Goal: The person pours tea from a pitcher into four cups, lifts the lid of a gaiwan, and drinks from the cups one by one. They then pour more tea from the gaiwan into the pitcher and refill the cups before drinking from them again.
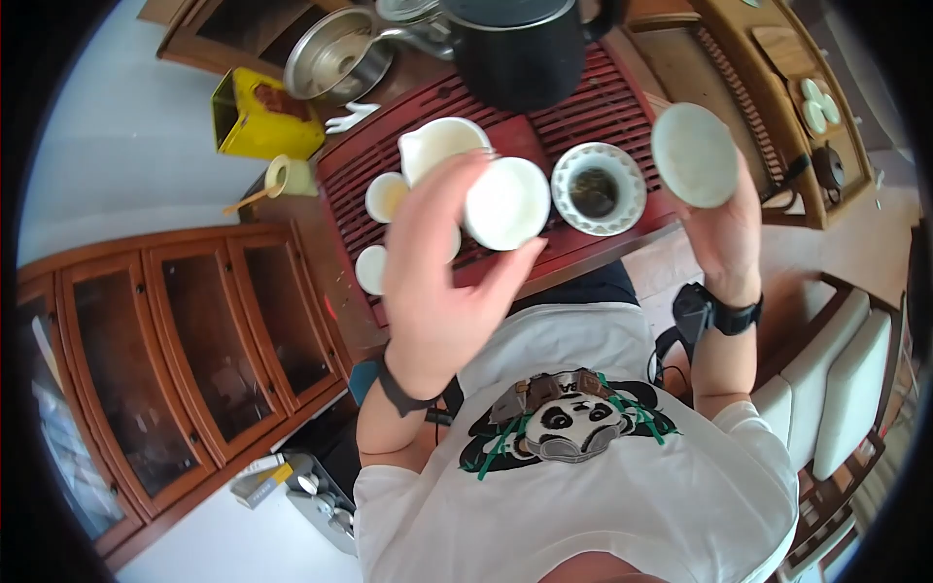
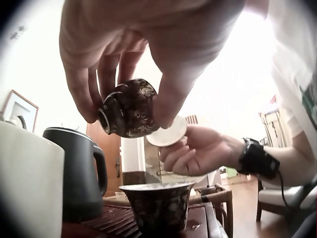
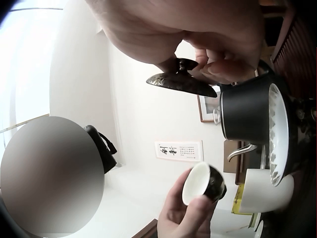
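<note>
My left hand [image 1: 432, 282] grips a small dark patterned teacup [image 2: 133, 109] with a white inside, thumb on one side and fingers on the other. The cup is tipped on its side, its white mouth turned toward my body, in the air over the tea tray [image 1: 603, 248]. By its knob, my right hand [image 1: 734, 228] holds a dark patterned lid [image 3: 181, 83], whose pale underside faces the head camera. Between the hands stands a flared lidded-style bowl [image 2: 159, 210] with a white patterned rim, upright on the tray, dark tea leaves [image 1: 594, 191] inside.
A white pitcher [image 1: 432, 146] and several small white-lined cups, one [image 1: 387, 198] with pale yellow liquid, stand left of the bowl. Behind is a black kettle [image 1: 520, 63]. A yellow tin [image 1: 262, 112], a metal pot [image 1: 340, 63] and a small holder [image 1: 296, 178] sit beyond the tray.
</note>
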### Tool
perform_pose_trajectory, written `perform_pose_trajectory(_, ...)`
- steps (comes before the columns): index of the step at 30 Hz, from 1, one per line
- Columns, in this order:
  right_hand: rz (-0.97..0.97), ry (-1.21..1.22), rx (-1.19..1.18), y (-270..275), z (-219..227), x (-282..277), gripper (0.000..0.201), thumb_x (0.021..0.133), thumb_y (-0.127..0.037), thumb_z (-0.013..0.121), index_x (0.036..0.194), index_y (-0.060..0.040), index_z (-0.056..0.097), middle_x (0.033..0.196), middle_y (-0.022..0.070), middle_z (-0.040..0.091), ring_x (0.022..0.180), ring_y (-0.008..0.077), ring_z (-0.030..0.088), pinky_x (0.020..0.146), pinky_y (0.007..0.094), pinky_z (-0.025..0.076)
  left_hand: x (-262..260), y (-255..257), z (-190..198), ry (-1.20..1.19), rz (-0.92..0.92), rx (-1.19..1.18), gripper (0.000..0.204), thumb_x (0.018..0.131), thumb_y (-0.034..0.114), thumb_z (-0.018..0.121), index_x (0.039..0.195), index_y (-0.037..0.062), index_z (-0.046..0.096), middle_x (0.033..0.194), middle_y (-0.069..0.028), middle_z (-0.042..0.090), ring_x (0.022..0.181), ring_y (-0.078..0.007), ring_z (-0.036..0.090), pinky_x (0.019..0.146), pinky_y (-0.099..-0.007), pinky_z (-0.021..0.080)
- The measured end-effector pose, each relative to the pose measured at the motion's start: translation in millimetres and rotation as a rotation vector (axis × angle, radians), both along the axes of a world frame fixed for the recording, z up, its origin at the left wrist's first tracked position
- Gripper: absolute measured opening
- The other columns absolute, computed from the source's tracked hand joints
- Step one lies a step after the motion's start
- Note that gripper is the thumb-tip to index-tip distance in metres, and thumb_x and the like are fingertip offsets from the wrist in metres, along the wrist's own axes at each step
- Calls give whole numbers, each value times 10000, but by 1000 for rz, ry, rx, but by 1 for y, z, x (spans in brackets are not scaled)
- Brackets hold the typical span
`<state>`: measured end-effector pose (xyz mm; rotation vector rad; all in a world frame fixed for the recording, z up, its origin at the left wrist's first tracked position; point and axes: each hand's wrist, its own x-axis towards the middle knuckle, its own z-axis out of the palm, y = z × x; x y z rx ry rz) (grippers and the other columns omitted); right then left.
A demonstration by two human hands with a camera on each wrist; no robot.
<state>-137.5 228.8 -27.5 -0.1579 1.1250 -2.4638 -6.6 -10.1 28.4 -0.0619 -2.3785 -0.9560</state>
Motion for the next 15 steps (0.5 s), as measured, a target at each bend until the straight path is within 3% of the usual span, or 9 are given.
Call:
perform_pose_trajectory(1, -16, -16, 15, -1, 1, 1, 387, 1101, -356, 455, 1316, -69, 601, 1122, 10, 686, 918, 85, 627, 659, 243, 457, 10, -12, -4, 4, 51, 189, 621, 730, 46, 878, 1289, 10, 610, 1261, -151, 659, 1177, -305, 644, 1005, -393, 506)
perform_pose_trajectory(2, 89, 85, -20, 1, -3, -4, 411, 1103, -351, 428, 1326, -45, 588, 1093, 32, 676, 829, 94, 582, 614, 248, 431, 19, -22, -2, -17, 112, 358, 650, 748, 6, 856, 1330, -4, 567, 1310, -149, 623, 1201, -255, 632, 1031, -379, 506)
perform_pose_trajectory(3, 13, 12, 54, 1, -4, -1, 424, 1105, -341, 409, 1332, -24, 576, 1078, 56, 664, 766, 105, 535, 582, 258, 407, 24, -37, -1, 45, 123, 400, 688, 769, -34, 827, 1384, -16, 518, 1346, -152, 584, 1213, -233, 622, 1046, -369, 509)
perform_pose_trajectory(5, 71, 32, -13, 3, -10, -3, 418, 1102, -328, 413, 1336, -20, 573, 1112, 68, 660, 803, 114, 561, 587, 258, 418, 34, -65, 7, -64, 331, 363, 683, 825, -32, 795, 1433, -25, 483, 1375, -156, 547, 1203, -241, 629, 1027, -369, 532)
perform_pose_trajectory(9, 94, -9, -55, 6, -15, -3, 428, 1100, -326, 416, 1363, -18, 554, 1161, 77, 651, 861, 130, 591, 598, 262, 443, 50, -128, -23, -199, 394, 358, 602, 858, 8, 789, 1400, -18, 527, 1315, -124, 573, 1188, -215, 632, 1013, -346, 539)
perform_pose_trajectory(12, 187, 24, -104, 9, -15, -7, 422, 1065, -321, 511, 1360, -18, 523, 1228, 90, 636, 985, 153, 638, 699, 278, 534, 51, -144, -45, -291, 360, 403, 556, 878, 11, 775, 1381, -19, 538, 1257, -114, 631, 1152, -187, 646, 987, -323, 546)
perform_pose_trajectory(14, 230, 87, -116, 10, -21, -12, 535, 1050, -297, 556, 1481, -2, 437, 1413, 142, 566, 1242, 249, 605, 976, 379, 560, 50, -149, -54, -365, 318, 433, 518, 889, 3, 766, 1357, -19, 544, 1203, -103, 689, 1108, -156, 663, 953, -299, 552)
perform_pose_trajectory(15, 239, 88, -117, 10, -22, -13, 535, 1050, -297, 556, 1481, -2, 437, 1413, 142, 566, 1242, 249, 605, 976, 379, 560, 49, -154, -58, -421, 323, 289, 519, 877, 0, 772, 1346, -19, 550, 1207, -107, 688, 1099, -151, 666, 943, -294, 553)
